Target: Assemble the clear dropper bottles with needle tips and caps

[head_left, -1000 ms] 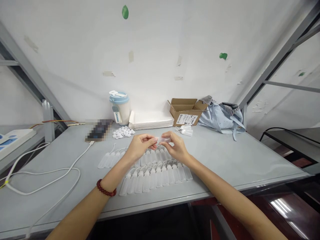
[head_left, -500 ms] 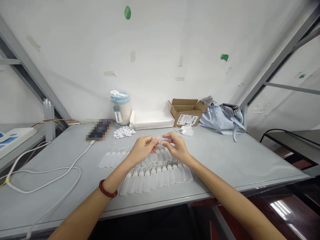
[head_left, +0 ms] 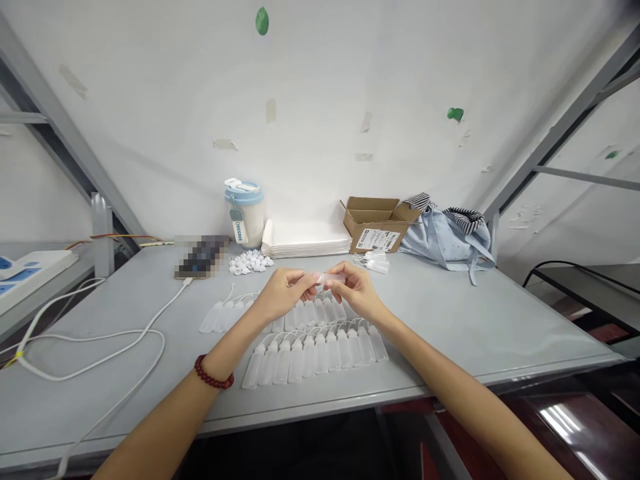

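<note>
Centrally in frame, small translucent bottle (head_left: 335, 277) held between both hands. Right hand (head_left: 356, 288): thumb and fingers closed on bottle's body. Left hand (head_left: 289, 291): thumb and fingers pinched at bottle's left end. Lower centre: row of similar bottles (head_left: 321, 355). Left of centre: heap of white pieces (head_left: 250, 263).

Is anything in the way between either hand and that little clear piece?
Nothing visible. The right hand pinches the clear piece directly, and the left hand is right at its other end, though its exact hold is hidden. The translucent bottles lie on the table, not between.
</note>
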The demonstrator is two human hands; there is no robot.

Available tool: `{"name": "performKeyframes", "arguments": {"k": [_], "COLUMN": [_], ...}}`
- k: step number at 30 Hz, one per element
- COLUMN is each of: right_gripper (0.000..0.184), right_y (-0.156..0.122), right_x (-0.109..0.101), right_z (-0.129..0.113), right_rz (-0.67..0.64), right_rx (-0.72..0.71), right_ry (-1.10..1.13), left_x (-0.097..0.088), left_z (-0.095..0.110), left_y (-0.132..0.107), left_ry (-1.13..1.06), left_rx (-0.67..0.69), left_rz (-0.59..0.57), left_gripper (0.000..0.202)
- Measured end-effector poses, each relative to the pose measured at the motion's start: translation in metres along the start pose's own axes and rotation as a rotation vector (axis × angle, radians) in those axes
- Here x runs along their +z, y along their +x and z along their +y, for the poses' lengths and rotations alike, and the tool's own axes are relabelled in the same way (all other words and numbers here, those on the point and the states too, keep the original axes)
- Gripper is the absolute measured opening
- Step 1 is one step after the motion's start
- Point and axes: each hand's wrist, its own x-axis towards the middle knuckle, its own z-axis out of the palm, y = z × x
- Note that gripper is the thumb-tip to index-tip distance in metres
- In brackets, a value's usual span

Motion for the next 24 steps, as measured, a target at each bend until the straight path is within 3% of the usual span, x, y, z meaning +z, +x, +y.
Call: {"name": "performKeyframes", "arguments": {"k": [5, 10, 16, 20, 24], "right_gripper": [0.027, 0.032, 0.038, 0.038, 0.035], "right_y": [0.002, 0.003, 0.005, 0.006, 0.005], "right_x": [-0.001, -0.004, -0.005, -0.005, -0.006], "right_z": [0.007, 0.007, 0.004, 0.005, 0.006], "right_rz": [0.028, 0.005, -0.022, -0.039, -0.069], "right_rx": [-0.035, 0.036, 0.128, 0.143, 0.071], "right_ry": [-0.009, -0.057, 0.051, 0.132, 0.109], "left_x": [-0.001, 0.002, 0.01, 0.011, 0.008], "left_z": [0.0, -0.002, -0.005, -0.004, -0.003], "left_y": [0.0, -0.002, -0.002, -0.002, -0.002], "left_ry": [0.046, 0.142, 0.266, 0.269, 0.235], "left_rx": [0.015, 0.094, 0.209, 0.19, 0.142], "left_rz": [-0.014, 0.008, 0.074, 0.081, 0.021], "left_gripper": [0.038, 0.03, 0.027, 0.026, 0.034]}}
